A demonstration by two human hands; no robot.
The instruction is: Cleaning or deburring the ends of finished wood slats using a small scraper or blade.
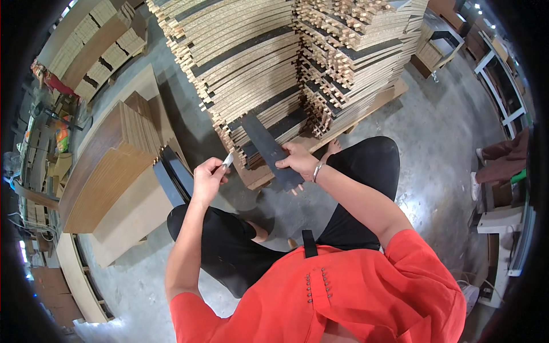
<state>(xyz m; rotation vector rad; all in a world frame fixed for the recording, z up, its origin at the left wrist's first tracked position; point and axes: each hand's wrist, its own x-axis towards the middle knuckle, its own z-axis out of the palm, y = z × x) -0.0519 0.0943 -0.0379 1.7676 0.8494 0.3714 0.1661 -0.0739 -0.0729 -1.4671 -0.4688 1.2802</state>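
Note:
My right hand (299, 162) is closed around the near end of a narrow dark board (265, 140). Short wooden dowels stick out of that end, and the far end reaches to the front of a tall board stack (240, 63). To the left, my left hand (209, 175) pinches a small, pale, flat piece (228, 160), too small to name for certain. It is close to the stack's lower left corner and apart from the dark board. The stacked boards show pale chipboard edges with rows of dowels, and some have dark faces.
Several dark strips (176, 174) lean near my left knee. Beside them, brown boards (108, 166) are stacked on a larger sheet (137, 220). The tall stack rests on a pallet (377, 106). A person in brown trousers (505, 153) is at the far right.

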